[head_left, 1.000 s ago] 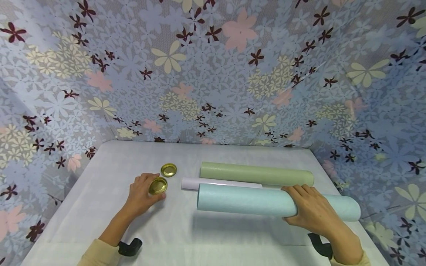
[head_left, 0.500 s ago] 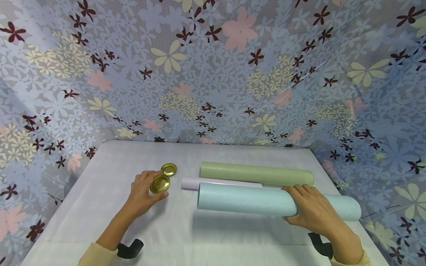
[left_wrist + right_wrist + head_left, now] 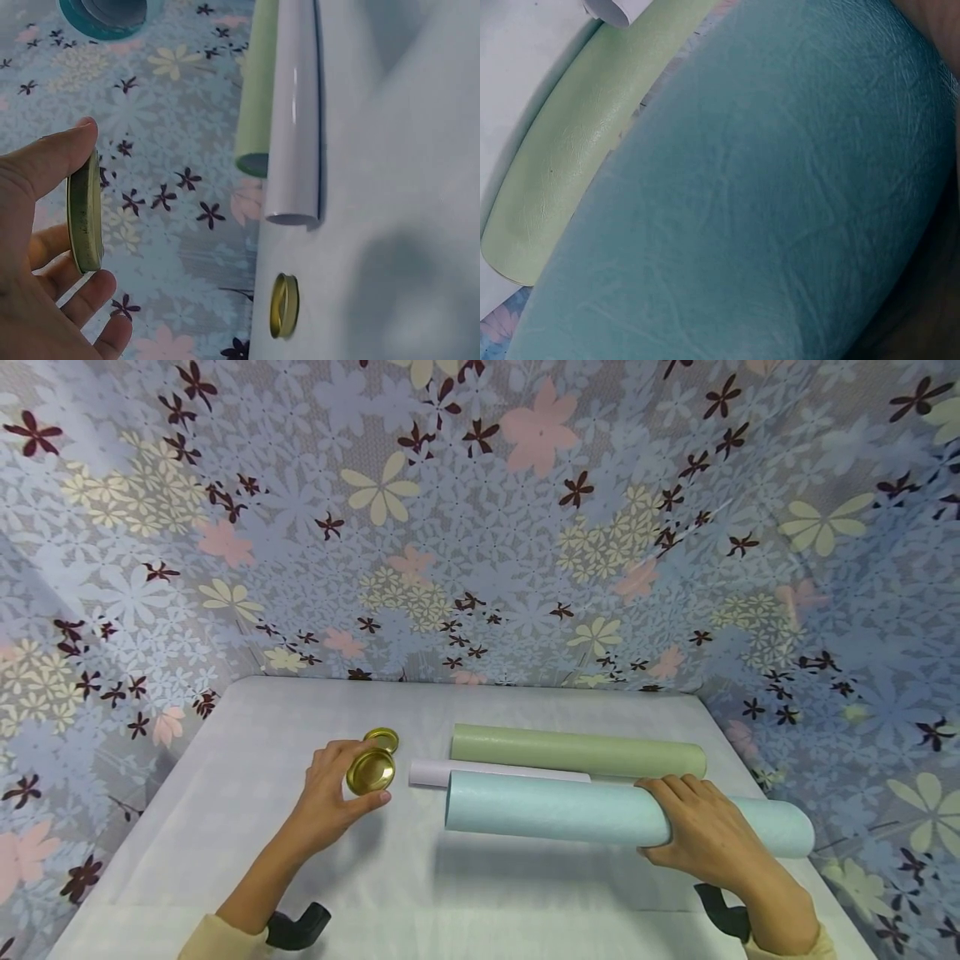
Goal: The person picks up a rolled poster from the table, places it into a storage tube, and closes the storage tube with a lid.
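At lower left of the frame, a left hand [image 3: 326,802] pinches a gold lid [image 3: 371,772] between thumb and fingers, near a second lid [image 3: 385,740] on the white table [image 3: 187,835]. At lower right, the right hand [image 3: 705,831] grips a pale blue tube [image 3: 555,810], raised before a green tube [image 3: 577,752] and a lilac tube [image 3: 429,773].

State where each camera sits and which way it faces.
Head: worn on the head, facing forward and down at the white table; left hand, right hand, forearms show.
Left wrist: on the wrist, facing the held round gold metal lid; thumb and fingers show.
Right wrist: on the wrist, facing the blue cylindrical tube; right hand shows dimly.
Both wrist views share the green cylindrical tube.
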`<state>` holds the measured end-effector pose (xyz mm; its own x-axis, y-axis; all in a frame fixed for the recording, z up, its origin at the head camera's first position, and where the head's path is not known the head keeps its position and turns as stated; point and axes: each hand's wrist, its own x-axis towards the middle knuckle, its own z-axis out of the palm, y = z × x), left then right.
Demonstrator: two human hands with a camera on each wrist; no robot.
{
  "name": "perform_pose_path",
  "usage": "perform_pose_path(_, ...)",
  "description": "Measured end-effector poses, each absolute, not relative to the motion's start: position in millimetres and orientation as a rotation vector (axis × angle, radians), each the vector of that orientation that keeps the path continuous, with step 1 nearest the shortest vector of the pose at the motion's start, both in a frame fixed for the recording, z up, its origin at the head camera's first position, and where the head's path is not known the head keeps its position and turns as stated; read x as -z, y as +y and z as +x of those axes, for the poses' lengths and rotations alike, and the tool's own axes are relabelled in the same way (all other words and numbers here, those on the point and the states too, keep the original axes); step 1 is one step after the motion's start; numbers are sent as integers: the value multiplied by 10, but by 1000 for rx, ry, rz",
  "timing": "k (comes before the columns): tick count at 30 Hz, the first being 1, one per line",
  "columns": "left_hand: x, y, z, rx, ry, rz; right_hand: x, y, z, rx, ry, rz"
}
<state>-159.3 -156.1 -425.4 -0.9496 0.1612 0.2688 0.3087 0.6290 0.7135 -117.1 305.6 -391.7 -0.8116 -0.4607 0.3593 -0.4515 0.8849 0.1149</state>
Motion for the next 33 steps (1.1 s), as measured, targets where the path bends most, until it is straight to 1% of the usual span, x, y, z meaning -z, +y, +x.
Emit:
perform_pose_path(6,4191,-1505,-1538,1287,-2674,-385,3918,3051,-1165,28,-2688,650)
perform_pose_path(16,4121,-1454,-1467,1488,-2571,-488,3920,3059,-1167,21,-2667,650)
perform_pose_path(33,4108,-1349,-1371,1641,-2508,-573,3886,3057,-1153,25,-2668,638)
